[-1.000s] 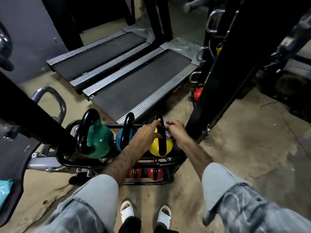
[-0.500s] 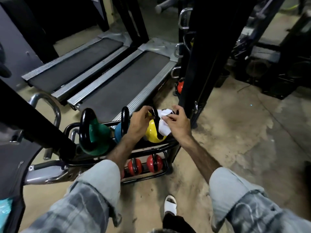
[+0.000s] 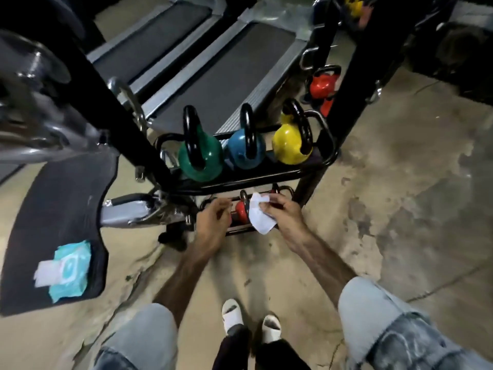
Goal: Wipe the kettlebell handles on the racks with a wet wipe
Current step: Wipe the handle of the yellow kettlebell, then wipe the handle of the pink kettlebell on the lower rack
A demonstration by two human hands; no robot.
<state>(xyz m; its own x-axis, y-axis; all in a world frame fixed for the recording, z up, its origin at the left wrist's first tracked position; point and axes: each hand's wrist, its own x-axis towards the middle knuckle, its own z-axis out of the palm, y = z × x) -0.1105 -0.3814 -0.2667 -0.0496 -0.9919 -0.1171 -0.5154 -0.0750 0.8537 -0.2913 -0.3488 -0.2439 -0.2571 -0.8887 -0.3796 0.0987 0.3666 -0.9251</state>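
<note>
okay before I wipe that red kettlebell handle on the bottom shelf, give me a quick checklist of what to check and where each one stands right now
1. Wipe in hand: ok, the right hand pinches it.
2. Wipe unfolded enough to wrap a handle: ok, it hangs open.
3. Left hand free to steady the weight: ok, it holds nothing.
4. Hands at the lower shelf: ok, both are in front of the red kettlebell.
5. Handle reachable: cannot tell, hands and wipe hide most of it.
6. Spare wipes nearby: ok, the wipes pack lies on the black pad to the left.
</note>
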